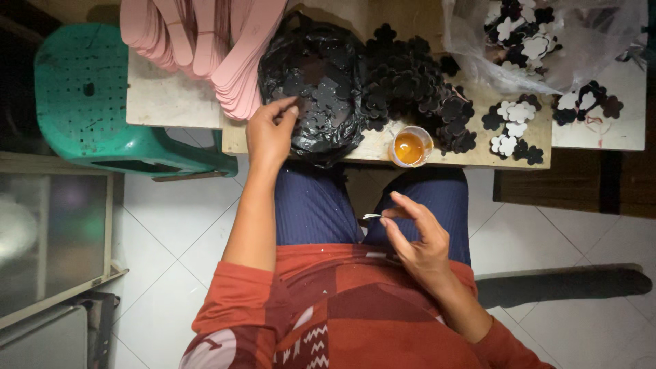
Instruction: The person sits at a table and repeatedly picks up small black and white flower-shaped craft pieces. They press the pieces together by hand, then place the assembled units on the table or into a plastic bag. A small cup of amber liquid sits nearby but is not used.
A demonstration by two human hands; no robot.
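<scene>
My left hand (270,130) reaches to the near edge of a low wooden board (236,140), its fingertips pinching at a black plastic bag (311,82) full of black flower-shaped cutouts. Whether a cutout is between the fingers I cannot tell. My right hand (417,236) hovers over my lap and holds a small thin white stick (372,216) between thumb and fingers. A small cup of orange glue (410,146) stands at the board's front edge between both hands. A heap of loose black flower cutouts (410,82) lies just behind the cup.
A stack of pink sole-shaped pieces (212,48) leans at the back left. A clear bag (540,41) of black and white flowers sits back right, with several glued flowers (512,126) before it. A green plastic stool (89,96) stands left, on white floor tiles.
</scene>
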